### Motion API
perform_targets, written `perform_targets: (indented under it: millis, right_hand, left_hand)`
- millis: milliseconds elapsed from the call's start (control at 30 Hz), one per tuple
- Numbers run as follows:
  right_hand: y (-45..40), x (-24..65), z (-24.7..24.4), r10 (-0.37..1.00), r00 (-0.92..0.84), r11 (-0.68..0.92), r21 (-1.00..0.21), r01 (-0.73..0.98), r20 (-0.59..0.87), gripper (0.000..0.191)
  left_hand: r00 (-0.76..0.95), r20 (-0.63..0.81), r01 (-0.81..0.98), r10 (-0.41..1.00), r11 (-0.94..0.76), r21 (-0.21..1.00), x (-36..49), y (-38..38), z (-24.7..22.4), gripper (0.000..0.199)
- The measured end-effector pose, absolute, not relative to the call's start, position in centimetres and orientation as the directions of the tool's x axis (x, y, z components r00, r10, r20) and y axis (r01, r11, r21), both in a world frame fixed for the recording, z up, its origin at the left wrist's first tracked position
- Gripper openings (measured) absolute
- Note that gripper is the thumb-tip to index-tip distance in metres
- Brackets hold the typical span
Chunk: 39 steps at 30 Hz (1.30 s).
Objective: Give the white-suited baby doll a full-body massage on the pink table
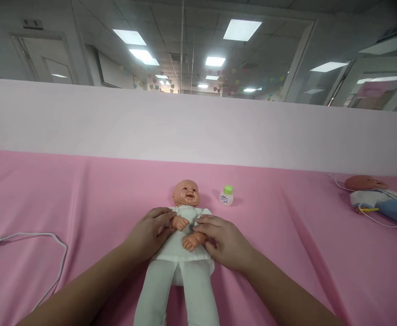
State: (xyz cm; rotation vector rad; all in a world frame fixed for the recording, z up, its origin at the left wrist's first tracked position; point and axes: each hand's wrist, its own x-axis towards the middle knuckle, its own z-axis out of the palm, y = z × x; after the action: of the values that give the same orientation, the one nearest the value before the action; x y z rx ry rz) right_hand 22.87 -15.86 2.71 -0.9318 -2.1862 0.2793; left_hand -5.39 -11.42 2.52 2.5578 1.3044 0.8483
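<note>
While the doll is laid face-up on the pink surface, its arms are held by the left hand and right hand, fingers curved around them; beside its head, a green-capped bottle is seen.

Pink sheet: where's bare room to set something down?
Bare: beyond the left forearm, between white cable and white-clothed doll; also between bottle and far-right doll. Crowded: around the first doll, by left hand and right hand.

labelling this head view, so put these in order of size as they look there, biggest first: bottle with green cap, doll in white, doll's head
1. Doll in white
2. Doll's head
3. Bottle
</note>
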Motion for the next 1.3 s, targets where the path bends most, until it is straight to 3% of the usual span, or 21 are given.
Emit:
perform_targets:
  millis: [67,133,267,333,400,467,567,700,833,933,1000,1133,1300]
  right_hand:
    - [-15.8,22.8,2.5,0.676,-0.503,0.731,-0.4,0.553,0.539,0.054]
    - [-15.8,22.7,2.4,0.684,-0.484,0.725,-0.433,0.536,0.545,0.054]
    - [-15.1,23.7,2.5,0.816,-0.262,0.577,-0.708,0.407,0.515,0.038]
    - [-14.2,25.0,2.3,0.905,-0.082,0.422,-0.851,0.314,0.418,0.034]
    - [-13.0,26.7,1.8,0.956,0.098,0.25,-0.944,0.214,0.275,0.036]
    - [-11.8,28.4,1.3,0.967,0.229,0.094,-0.992,0.086,0.111,0.037]
    - [-10.8,30.3,0.6,0.953,0.262,-0.135,-0.988,-0.07,-0.149,0.038]
    - [-10.7,31.0,0.3,0.927,0.227,-0.285,-0.954,-0.091,-0.298,0.035]
    - [-10.9,30.2,0.5,0.953,0.271,-0.114,-0.988,-0.105,-0.139,0.051]
    - [-11.8,28.6,1.2,0.944,0.319,0.074,-0.996,0.058,0.088,0.064]
    - [-12.9,27.3,2.0,0.942,0.235,0.191,-0.958,0.212,0.24,0.061]
    - [-15.3,25.0,3.6,0.879,-0.107,0.455,-0.75,0.481,0.465,0.042]
    - [-16.2,23.6,3.8,0.758,-0.459,0.644,-0.422,0.638,0.463,0.047]
  left_hand:
    - [0.468,0.41,0.693,0.783,-0.613,0.379,-5.4,-11.4,2.5,0.037]
    - [0.462,0.418,0.662,0.782,-0.618,0.425,-5.4,-11.3,2.6,0.037]
    - [0.243,0.396,0.509,0.885,-0.464,0.725,-6.3,-10.5,2.5,0.033]
    - [0.052,0.331,0.323,0.942,-0.33,0.887,-7.0,-9.6,2.3,0.033]
    - [-0.076,0.201,0.105,0.977,-0.193,0.976,-7.8,-8.5,2.1,0.031]
    - [-0.151,0.021,-0.072,0.988,-0.032,0.997,-8.4,-7.4,1.9,0.025]
    - [-0.232,-0.21,-0.212,0.95,0.162,0.964,-9.1,-6.3,1.6,0.019]
    - [-0.181,-0.318,-0.263,0.931,0.266,0.927,-9.4,-5.9,1.7,0.016]
    - [-0.193,-0.21,-0.212,0.958,0.169,0.963,-9.1,-6.5,2.0,0.018]
    - [-0.118,0.063,-0.018,0.991,-0.065,0.998,-8.2,-7.7,2.4,0.033]
    - [-0.048,0.22,0.196,0.974,-0.207,0.959,-7.4,-8.8,2.7,0.038]
    - [0.166,0.376,0.578,0.912,-0.399,0.712,-6.0,-10.8,3.3,0.035]
    - [0.492,0.403,0.669,0.772,-0.631,0.393,-5.2,-11.6,3.4,0.035]
